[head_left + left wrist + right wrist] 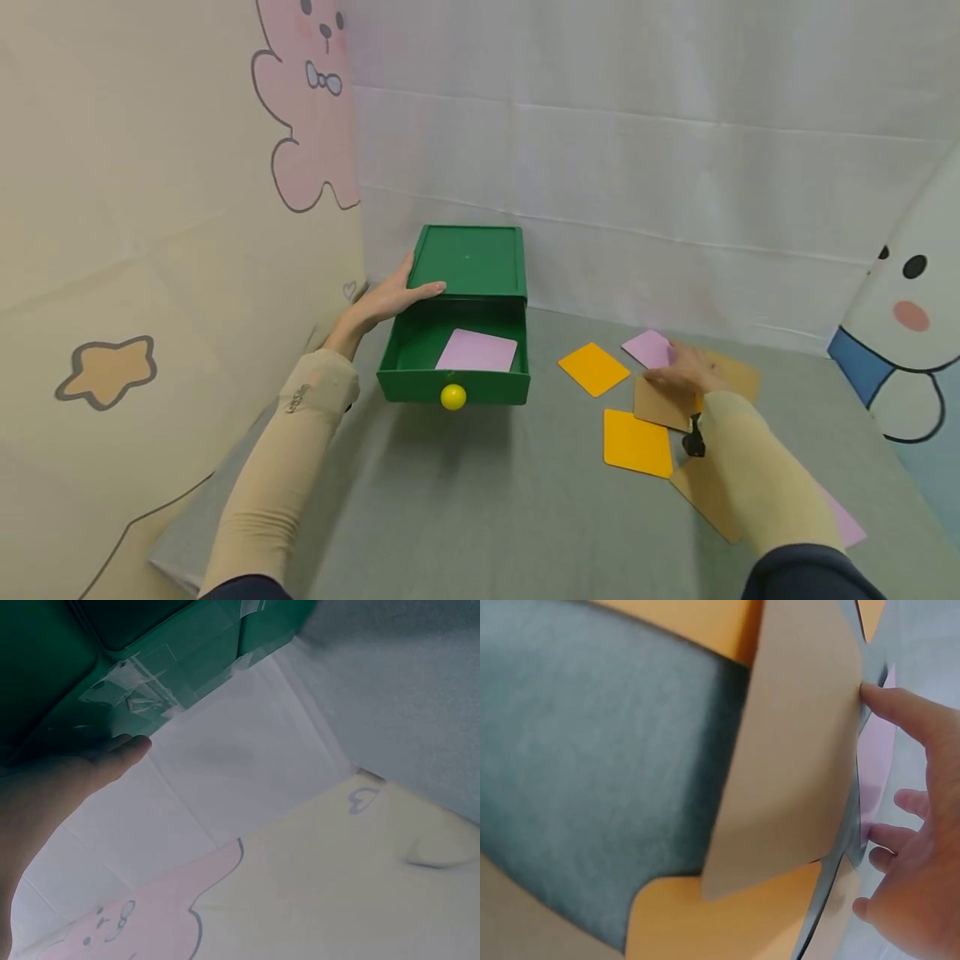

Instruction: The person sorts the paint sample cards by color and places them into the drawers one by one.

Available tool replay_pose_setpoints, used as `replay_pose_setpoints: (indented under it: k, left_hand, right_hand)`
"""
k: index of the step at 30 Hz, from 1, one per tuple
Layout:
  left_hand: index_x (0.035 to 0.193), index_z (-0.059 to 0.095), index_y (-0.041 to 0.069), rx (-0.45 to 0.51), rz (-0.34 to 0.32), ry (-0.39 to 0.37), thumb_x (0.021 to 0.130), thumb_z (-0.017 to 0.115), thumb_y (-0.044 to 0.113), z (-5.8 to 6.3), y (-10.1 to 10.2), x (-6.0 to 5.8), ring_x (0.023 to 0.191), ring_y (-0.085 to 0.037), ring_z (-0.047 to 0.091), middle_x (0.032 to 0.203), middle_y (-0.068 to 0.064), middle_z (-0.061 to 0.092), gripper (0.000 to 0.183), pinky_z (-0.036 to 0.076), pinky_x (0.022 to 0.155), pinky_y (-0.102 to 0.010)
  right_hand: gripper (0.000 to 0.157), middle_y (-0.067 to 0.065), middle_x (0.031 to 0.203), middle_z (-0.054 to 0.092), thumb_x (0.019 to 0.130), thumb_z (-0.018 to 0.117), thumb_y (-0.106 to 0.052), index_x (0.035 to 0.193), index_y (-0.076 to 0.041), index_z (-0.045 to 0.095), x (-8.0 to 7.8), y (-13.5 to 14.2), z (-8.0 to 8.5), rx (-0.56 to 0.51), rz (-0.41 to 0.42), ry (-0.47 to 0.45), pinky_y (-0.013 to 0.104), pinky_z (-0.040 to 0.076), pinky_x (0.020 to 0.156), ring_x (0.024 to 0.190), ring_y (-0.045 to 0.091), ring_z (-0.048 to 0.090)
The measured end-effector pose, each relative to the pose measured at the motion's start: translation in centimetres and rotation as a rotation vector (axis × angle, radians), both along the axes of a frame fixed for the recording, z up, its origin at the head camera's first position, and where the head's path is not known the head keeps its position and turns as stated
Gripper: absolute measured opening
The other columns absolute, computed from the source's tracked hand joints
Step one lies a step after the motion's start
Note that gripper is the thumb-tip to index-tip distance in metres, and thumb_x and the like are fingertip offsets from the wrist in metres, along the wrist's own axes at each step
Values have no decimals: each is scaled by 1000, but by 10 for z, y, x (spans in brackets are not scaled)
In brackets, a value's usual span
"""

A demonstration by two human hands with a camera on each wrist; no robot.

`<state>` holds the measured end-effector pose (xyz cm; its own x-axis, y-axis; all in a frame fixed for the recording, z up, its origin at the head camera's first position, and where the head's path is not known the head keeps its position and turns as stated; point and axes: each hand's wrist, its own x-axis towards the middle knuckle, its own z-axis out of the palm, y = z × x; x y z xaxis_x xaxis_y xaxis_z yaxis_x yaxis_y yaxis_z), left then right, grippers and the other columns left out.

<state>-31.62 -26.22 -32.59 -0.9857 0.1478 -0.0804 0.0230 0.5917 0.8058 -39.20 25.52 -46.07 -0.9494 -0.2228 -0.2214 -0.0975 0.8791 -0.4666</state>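
A green box (pixel 468 258) stands with its drawer (pixel 412 385) pulled out, showing a yellow knob (pixel 453 397) and a pink card (pixel 476 352) inside. My left hand (pixel 384 297) rests against the box's left side, its thumb over the top front edge. On the right, my right hand (pixel 688 367) reaches over loose cards with spread fingers. In the right wrist view, fingertips touch a pink card (pixel 876 769), while the thumb is at the edge of a brown card (pixel 795 750). Clear tape (pixel 142 682) shows on the box in the left wrist view.
Orange cards (pixel 594 369) lie between box and right hand, one (pixel 637 443) nearer me. Another brown card (pixel 705 496) and a pink card (pixel 843 518) are partly under my right forearm. A white curtain (pixel 622 167) hangs behind the grey tabletop (pixel 450 517).
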Motion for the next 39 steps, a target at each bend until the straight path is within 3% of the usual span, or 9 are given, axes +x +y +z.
replay_pose_setpoints:
  k: [4,12,19,25,32,39]
  left_hand:
    - [153,-19,26,4,-4,-4,89,56,59,-3,-1,0,152,-26,2,164,-2,-8,104,12,120,-57]
    - [154,-19,25,3,-13,-5,89,56,58,-7,1,0,151,-29,4,164,-4,-7,104,12,120,-59]
    - [153,-19,24,7,-27,-1,91,55,55,-6,2,-4,152,-28,1,164,-4,-9,102,11,119,-60]
    - [153,-20,27,29,-31,2,90,57,56,-2,3,-8,151,-27,0,164,-2,-10,104,9,120,-60]
    - [153,-22,26,-1,-26,-7,90,56,56,-1,0,-8,151,-29,1,164,-3,-11,104,10,119,-61]
    - [153,-21,25,-29,-33,-10,91,55,56,1,-4,-7,151,-31,6,164,-6,-8,102,13,118,-61]
  right_hand:
    - [93,36,142,31,87,65,-48,150,3,21,3,0,1,16,-16,-15,72,23,97,117,52,32]
    - [89,40,129,43,83,69,-48,136,14,34,2,-2,-11,122,-35,96,70,24,91,108,51,42]
    - [79,36,118,52,83,65,-50,124,14,44,2,-2,-13,124,-82,146,56,28,79,95,43,47]
    - [81,36,119,50,83,66,-49,128,14,41,3,-5,2,67,-91,251,59,32,81,99,46,47]
    - [90,36,136,41,83,66,-50,141,10,33,5,-18,26,28,-51,329,66,28,95,118,50,40]
    - [84,30,132,51,82,68,-50,138,6,42,10,-39,46,-21,26,366,57,35,92,111,43,47]
